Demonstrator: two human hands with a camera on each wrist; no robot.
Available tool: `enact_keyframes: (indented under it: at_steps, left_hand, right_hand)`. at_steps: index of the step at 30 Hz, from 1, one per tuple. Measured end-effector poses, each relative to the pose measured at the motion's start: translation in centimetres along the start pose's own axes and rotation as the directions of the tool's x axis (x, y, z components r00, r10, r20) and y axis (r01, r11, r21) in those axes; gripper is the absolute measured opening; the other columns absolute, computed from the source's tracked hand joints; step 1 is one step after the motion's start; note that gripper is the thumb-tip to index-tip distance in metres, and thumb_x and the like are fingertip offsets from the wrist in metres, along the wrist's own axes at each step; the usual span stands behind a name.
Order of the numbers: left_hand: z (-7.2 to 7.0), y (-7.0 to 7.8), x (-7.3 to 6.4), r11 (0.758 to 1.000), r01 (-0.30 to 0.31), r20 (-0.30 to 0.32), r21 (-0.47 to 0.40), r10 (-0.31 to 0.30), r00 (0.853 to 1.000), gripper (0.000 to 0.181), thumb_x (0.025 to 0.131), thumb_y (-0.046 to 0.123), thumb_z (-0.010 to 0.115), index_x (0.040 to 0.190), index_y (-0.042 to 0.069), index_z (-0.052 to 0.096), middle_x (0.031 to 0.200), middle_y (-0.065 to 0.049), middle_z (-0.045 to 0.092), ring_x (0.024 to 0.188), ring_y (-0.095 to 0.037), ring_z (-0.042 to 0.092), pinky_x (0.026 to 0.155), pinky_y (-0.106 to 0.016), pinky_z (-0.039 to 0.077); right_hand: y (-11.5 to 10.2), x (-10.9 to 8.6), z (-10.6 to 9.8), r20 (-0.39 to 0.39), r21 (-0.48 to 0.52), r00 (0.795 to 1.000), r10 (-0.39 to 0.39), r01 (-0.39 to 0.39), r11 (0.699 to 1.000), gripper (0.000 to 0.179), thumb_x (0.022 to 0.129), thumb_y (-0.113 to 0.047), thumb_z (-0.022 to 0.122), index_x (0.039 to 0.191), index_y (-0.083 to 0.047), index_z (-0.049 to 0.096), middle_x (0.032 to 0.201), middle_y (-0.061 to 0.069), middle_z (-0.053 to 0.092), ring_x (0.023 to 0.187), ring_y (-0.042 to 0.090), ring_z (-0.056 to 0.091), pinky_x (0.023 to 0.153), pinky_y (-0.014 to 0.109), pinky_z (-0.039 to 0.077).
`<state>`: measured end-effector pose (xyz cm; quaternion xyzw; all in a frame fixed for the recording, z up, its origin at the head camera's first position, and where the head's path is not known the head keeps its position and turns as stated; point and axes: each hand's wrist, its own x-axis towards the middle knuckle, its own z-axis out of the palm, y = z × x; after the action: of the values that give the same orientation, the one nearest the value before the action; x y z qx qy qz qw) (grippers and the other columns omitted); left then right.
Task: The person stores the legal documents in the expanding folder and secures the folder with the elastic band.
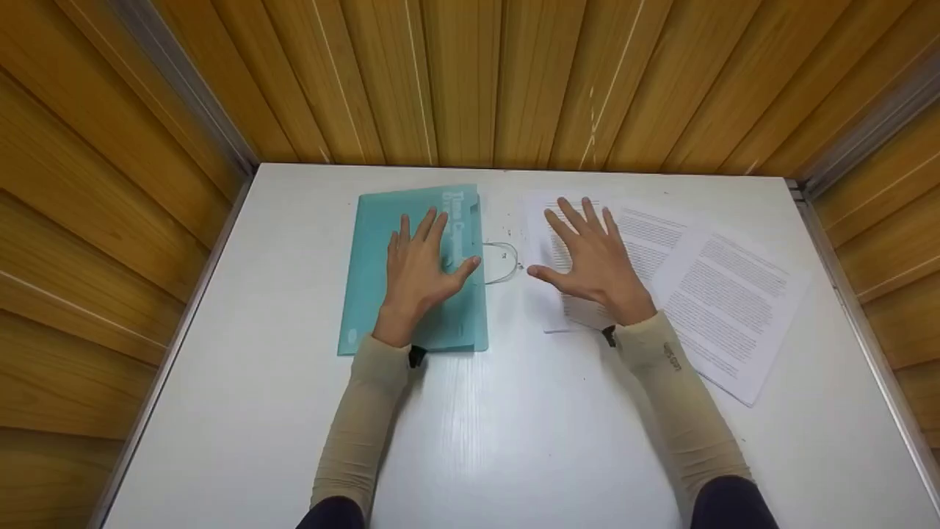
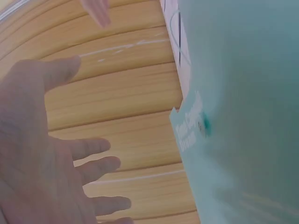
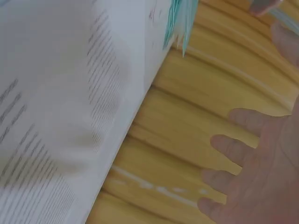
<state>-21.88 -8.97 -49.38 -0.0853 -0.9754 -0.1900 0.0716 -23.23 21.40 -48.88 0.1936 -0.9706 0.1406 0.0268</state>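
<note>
My left hand (image 1: 420, 275) hovers over a teal document folder (image 1: 367, 294), its fingers spread and nothing in its grasp. The folder lies flat left of the table's middle, and a thin pale cord (image 1: 515, 257) loops out from its right edge. In the left wrist view, a gap shows between the spread fingers and the folder (image 2: 243, 70). Over the printed sheets (image 1: 731, 308) on the right is my right hand (image 1: 598, 264), fingers also spread and holding nothing. The sheets overlap and fan out toward the lower right; the hand and forearm hide part of them.
The white table (image 1: 242, 411) meets wood-look slatted panels (image 1: 470, 81) at its back and sides. Metal edging (image 1: 172, 353) runs along the table's left border. Small dark marks dot the tabletop between folder and sheets.
</note>
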Motion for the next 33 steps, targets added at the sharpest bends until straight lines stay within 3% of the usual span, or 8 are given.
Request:
enact_keyframes:
  at_steps: [5, 11, 19, 25, 29, 33]
  left_hand:
    - [0.5, 0.5, -0.3, 0.997, 0.014, 0.05, -0.072, -0.01, 0.999, 0.093, 0.094, 0.07, 0.06, 0.166, 0.014, 0.04, 0.172, -0.013, 0.037, 0.157, -0.053, 0.028, 0.124, -0.068, 0.028]
    - [1.2, 0.7, -0.3, 0.998, 0.032, 0.132, -0.058, -0.024, 0.991, 0.093, 0.096, 0.065, 0.062, 0.166, 0.01, 0.037, 0.172, -0.016, 0.036, 0.157, -0.054, 0.03, 0.124, -0.066, 0.03]
    - [1.9, 1.0, -0.4, 1.0, 0.003, 0.21, -0.017, 0.0, 0.978, 0.091, 0.099, 0.057, 0.065, 0.164, 0.001, 0.036, 0.171, -0.02, 0.036, 0.153, -0.056, 0.034, 0.123, -0.062, 0.036]
    - [2.5, 1.1, -0.7, 0.999, -0.031, 0.258, 0.023, 0.024, 0.966, 0.09, 0.1, 0.054, 0.066, 0.163, -0.001, 0.036, 0.171, -0.019, 0.037, 0.153, -0.056, 0.034, 0.123, -0.06, 0.037]
    - [2.8, 1.1, -0.9, 0.998, -0.034, 0.284, 0.059, 0.016, 0.959, 0.092, 0.099, 0.056, 0.065, 0.165, -0.001, 0.034, 0.172, -0.018, 0.035, 0.154, -0.055, 0.032, 0.123, -0.061, 0.037]
    - [3.1, 1.0, -1.2, 0.997, -0.04, 0.308, 0.068, 0.017, 0.951, 0.096, 0.098, 0.059, 0.063, 0.166, 0.0, 0.031, 0.173, -0.019, 0.033, 0.155, -0.055, 0.029, 0.123, -0.062, 0.036]
  right_hand:
    - [-1.6, 1.5, 1.2, 0.092, 0.022, 0.991, -0.098, 0.097, 0.995, 0.103, 0.091, -0.081, 0.056, 0.169, -0.018, 0.032, 0.179, 0.007, 0.02, 0.166, 0.042, 0.009, 0.131, 0.064, 0.004]
    - [-2.5, 3.3, 3.0, 0.188, 0.056, 0.964, -0.186, 0.179, 0.982, 0.102, 0.094, -0.078, 0.056, 0.169, -0.015, 0.031, 0.179, 0.005, 0.019, 0.166, 0.04, 0.012, 0.131, 0.062, 0.01]
    - [-3.3, 5.3, 4.8, 0.287, 0.046, 0.932, -0.222, 0.218, 0.975, 0.106, 0.094, -0.08, 0.052, 0.169, -0.01, 0.028, 0.179, 0.004, 0.02, 0.167, 0.03, 0.012, 0.133, 0.055, 0.008]
    - [-3.4, 6.3, 6.1, 0.349, 0.026, 0.895, -0.28, 0.289, 0.957, 0.11, 0.094, -0.083, 0.047, 0.171, -0.008, 0.02, 0.18, 0.007, 0.015, 0.167, 0.029, 0.01, 0.134, 0.05, 0.007]
    - [-3.7, 6.5, 6.4, 0.371, 0.044, 0.877, -0.306, 0.313, 0.949, 0.111, 0.095, -0.079, 0.053, 0.171, -0.007, 0.017, 0.18, 0.008, 0.012, 0.167, 0.028, 0.008, 0.135, 0.047, 0.006]
    - [-4.0, 6.7, 6.7, 0.378, 0.043, 0.872, -0.311, 0.319, 0.947, 0.109, 0.094, -0.072, 0.059, 0.17, -0.006, 0.018, 0.18, 0.01, 0.014, 0.167, 0.029, 0.01, 0.135, 0.046, 0.006]
